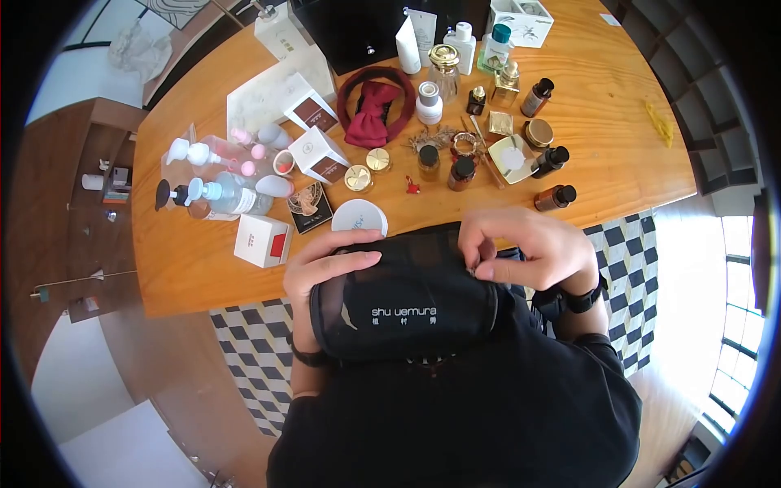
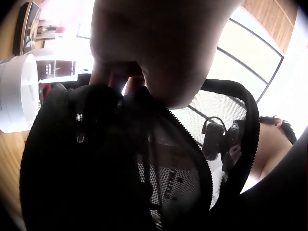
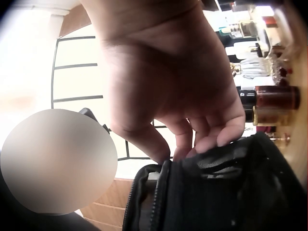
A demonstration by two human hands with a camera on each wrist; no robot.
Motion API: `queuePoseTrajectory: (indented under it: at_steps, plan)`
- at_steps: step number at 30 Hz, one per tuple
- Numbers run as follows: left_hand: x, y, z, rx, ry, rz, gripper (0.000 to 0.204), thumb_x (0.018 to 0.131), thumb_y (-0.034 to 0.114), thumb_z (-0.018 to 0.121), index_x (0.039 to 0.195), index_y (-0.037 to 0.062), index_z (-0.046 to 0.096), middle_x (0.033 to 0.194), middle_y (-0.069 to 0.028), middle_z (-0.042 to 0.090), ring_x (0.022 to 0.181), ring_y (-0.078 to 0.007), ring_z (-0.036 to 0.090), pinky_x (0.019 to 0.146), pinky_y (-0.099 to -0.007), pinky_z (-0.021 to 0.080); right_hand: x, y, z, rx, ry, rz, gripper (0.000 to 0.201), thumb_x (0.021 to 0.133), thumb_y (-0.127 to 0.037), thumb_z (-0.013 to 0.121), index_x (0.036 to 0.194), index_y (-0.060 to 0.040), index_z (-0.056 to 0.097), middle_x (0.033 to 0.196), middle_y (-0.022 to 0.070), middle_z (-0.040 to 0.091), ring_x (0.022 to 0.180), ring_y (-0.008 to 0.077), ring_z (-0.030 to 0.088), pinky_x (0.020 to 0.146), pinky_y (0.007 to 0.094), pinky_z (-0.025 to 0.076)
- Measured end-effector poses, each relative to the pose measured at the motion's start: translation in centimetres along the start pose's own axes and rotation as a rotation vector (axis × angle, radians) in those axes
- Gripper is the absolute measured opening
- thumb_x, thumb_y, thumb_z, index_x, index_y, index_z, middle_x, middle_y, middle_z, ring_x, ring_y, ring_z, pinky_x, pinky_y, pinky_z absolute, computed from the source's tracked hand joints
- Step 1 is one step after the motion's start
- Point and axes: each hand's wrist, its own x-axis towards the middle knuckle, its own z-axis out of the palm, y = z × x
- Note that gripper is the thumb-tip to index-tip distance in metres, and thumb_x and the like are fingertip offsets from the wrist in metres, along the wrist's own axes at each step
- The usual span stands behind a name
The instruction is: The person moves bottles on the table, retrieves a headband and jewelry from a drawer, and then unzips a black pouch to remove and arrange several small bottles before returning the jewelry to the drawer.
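A black mesh toiletry bag point(image 1: 415, 281), printed "shu uemura", lies in front of the person's chest at the table's near edge. At its left end, the left hand point(image 1: 313, 264) grips the bag with fingers laid over the top. The right hand point(image 1: 533, 248) pinches at the bag's upper right edge, thumb against curled forefinger; a small bit of the zip pull shows there. Toothed zip edges point(image 2: 187, 134) stand parted in the left wrist view, beside see-through mesh. Separated zip teeth point(image 3: 156, 202) also show below the right thumb in the right wrist view.
Just beyond the bag stands a round white jar point(image 1: 359, 218). Small dark bottles point(image 1: 556, 198) and gold-lidded jars point(image 1: 358, 178) spread across the wooden table point(image 1: 598, 98). Pump bottles point(image 1: 232, 197) and white boxes point(image 1: 263, 241) stand left. A red bow headband point(image 1: 370, 118) lies at the back.
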Motion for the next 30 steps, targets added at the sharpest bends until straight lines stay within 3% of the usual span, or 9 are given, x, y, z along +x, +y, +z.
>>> queuePoseTrajectory:
  at_steps: [7,10,15,18,21,24,25,28,30]
  plan:
    - [0.1,-0.5,-0.4,0.027,-0.012,0.008,0.019,0.086,0.005,0.067,0.101,0.0023,0.078,0.112,-0.0202,0.073,0.102,-0.0318,0.072,0.090,-0.0373,0.057,0.6,0.2,-0.4,-0.048,-0.082,-0.011,0.011,0.091,0.000,0.066,0.103,-0.0012,0.064,0.102,0.0088,0.064,0.082,0.0191,0.060,0.073,0.0299,0.049]
    - [0.3,-0.5,-0.3,0.041,-0.017,0.003,0.019,0.087,0.005,0.066,0.101,0.0017,0.078,0.111,-0.0201,0.073,0.102,-0.0321,0.072,0.090,-0.0375,0.057,0.8,0.2,-0.4,-0.056,-0.104,0.048,0.008,0.093,-0.006,0.067,0.100,-0.0049,0.066,0.095,0.0062,0.065,0.080,0.0192,0.061,0.070,0.0316,0.048]
    - [0.5,0.2,-0.3,0.038,0.036,-0.006,0.019,0.088,0.002,0.064,0.103,-0.0005,0.076,0.110,-0.0198,0.074,0.103,-0.0324,0.071,0.091,-0.0370,0.056,0.7,-0.4,-0.5,-0.124,0.149,-0.082,0.008,0.088,-0.001,0.072,0.094,-0.0009,0.067,0.092,0.0067,0.067,0.079,0.0198,0.065,0.071,0.0310,0.051]
    - [0.3,-0.4,-0.1,-0.143,0.058,-0.078,0.025,0.088,0.001,0.065,0.111,-0.0010,0.074,0.116,-0.0228,0.072,0.108,-0.0352,0.070,0.096,-0.0378,0.054,0.4,-1.9,-0.5,-0.229,0.373,-0.092,0.010,0.086,0.005,0.071,0.092,0.0006,0.065,0.090,0.0094,0.067,0.081,0.0206,0.066,0.073,0.0306,0.051]
    - [1.0,0.0,-1.4,-0.021,-0.256,-0.047,0.039,0.088,0.016,0.068,0.122,-0.0037,0.069,0.125,-0.0274,0.069,0.117,-0.0390,0.067,0.103,-0.0414,0.050,0.2,-3.1,-0.8,-0.268,0.554,-0.164,0.011,0.086,0.009,0.067,0.091,0.0006,0.062,0.089,0.0126,0.067,0.083,0.0229,0.065,0.075,0.0320,0.051]
    - [2.0,1.3,-2.7,-0.328,-0.544,-0.099,0.060,0.084,0.034,0.069,0.128,-0.0066,0.065,0.132,-0.0280,0.065,0.125,-0.0402,0.063,0.108,-0.0442,0.045,0.7,-4.4,-1.3,-0.370,0.620,-0.277,0.013,0.085,0.010,0.066,0.091,-0.0010,0.061,0.089,0.0118,0.066,0.084,0.0238,0.065,0.077,0.0323,0.051]
    - [1.8,0.8,-2.8,-0.401,-0.529,-0.113,0.069,0.084,0.045,0.065,0.127,-0.0089,0.065,0.136,-0.0249,0.064,0.126,-0.0384,0.062,0.109,-0.0455,0.043,1.0,-4.9,-1.4,-0.416,0.566,-0.314,0.013,0.085,0.009,0.067,0.091,-0.0010,0.061,0.090,0.0117,0.066,0.084,0.0248,0.065,0.077,0.0328,0.051]
    - [3.9,2.4,-2.5,-0.198,-0.467,0.024,0.063,0.084,0.040,0.068,0.126,-0.0075,0.065,0.136,-0.0215,0.065,0.120,-0.0366,0.064,0.105,-0.0440,0.046,2.6,-6.0,-1.5,-0.518,0.407,-0.401,0.013,0.085,0.006,0.068,0.092,-0.0018,0.061,0.091,0.0110,0.065,0.086,0.0285,0.066,0.076,0.0346,0.052]
    - [5.7,5.7,-0.1,0.166,-0.324,0.144,0.048,0.078,0.019,0.085,0.117,-0.0018,0.068,0.108,-0.0159,0.070,0.100,-0.0292,0.068,0.088,-0.0352,0.053,3.9,-6.5,-1.1,-0.547,0.317,-0.437,0.014,0.085,0.001,0.070,0.096,-0.0031,0.063,0.093,0.0097,0.063,0.087,0.0318,0.065,0.073,0.0361,0.053]
